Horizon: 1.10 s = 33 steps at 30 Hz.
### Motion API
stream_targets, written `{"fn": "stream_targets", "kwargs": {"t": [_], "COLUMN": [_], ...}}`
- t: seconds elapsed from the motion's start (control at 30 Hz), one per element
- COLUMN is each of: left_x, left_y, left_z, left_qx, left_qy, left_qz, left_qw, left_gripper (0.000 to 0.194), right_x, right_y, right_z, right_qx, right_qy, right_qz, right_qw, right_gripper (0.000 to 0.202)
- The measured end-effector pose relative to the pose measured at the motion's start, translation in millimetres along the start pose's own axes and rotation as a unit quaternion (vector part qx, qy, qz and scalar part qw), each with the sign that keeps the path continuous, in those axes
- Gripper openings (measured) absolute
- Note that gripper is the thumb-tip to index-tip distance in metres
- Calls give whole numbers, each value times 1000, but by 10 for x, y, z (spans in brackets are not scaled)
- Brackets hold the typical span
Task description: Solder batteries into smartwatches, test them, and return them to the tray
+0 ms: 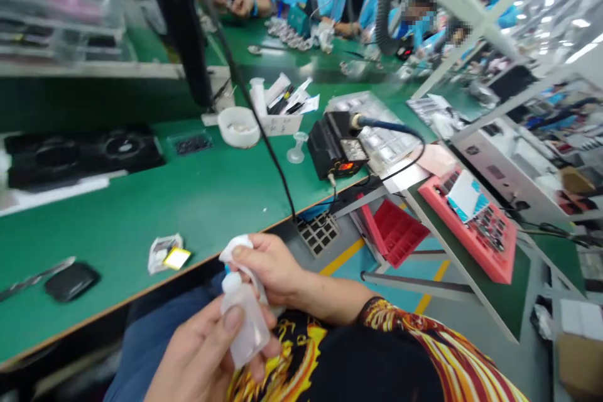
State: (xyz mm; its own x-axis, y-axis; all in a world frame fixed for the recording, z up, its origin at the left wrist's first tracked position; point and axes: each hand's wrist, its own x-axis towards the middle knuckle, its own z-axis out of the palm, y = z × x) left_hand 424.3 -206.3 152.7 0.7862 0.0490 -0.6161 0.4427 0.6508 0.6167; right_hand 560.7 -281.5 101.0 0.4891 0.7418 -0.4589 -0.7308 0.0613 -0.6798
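The left hand (202, 345) is closed around a translucent bottle (247, 326), held over the lap just off the table (188, 201) edge. The right hand (273, 267) pinches a white cloth (238, 248) beside the bottle's cap (231, 282). A black case (71, 281) lies on the table.

From here I count one left hand (200, 345), one right hand (276, 267), one bottle (247, 326) and one white wipe (235, 248) at lower centre, and one round white bowl (239, 129) and one black soldering station (330, 147) at upper centre.
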Motion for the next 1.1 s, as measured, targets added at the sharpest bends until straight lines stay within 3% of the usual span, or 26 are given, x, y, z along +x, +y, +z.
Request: {"fn": "stream_targets", "kwargs": {"t": [0.07, 0.23, 0.97, 1.1], "left_x": [-25, 44, 100, 135], "left_y": [31, 43, 23, -13], "left_z": [62, 62, 67, 9], "left_qx": [-30, -91, -147, -128], "left_qy": [-5, -78, -83, -107], "left_qz": [21, 55, 71, 71], "left_qw": [999, 991, 983, 983], "left_gripper": [39, 43, 37, 38], "right_x": [-31, -29, -32, -22], "right_y": [-5, -45, -28, -55], "right_z": [23, 69, 44, 34], "right_qx": [-12, -42, -49, -50], "right_qy": [19, 53, 60, 70], "right_qz": [-10, -9, -7, -26], "right_qw": [1000, 998, 997, 996], "right_gripper": [50, 48, 45, 41]}}
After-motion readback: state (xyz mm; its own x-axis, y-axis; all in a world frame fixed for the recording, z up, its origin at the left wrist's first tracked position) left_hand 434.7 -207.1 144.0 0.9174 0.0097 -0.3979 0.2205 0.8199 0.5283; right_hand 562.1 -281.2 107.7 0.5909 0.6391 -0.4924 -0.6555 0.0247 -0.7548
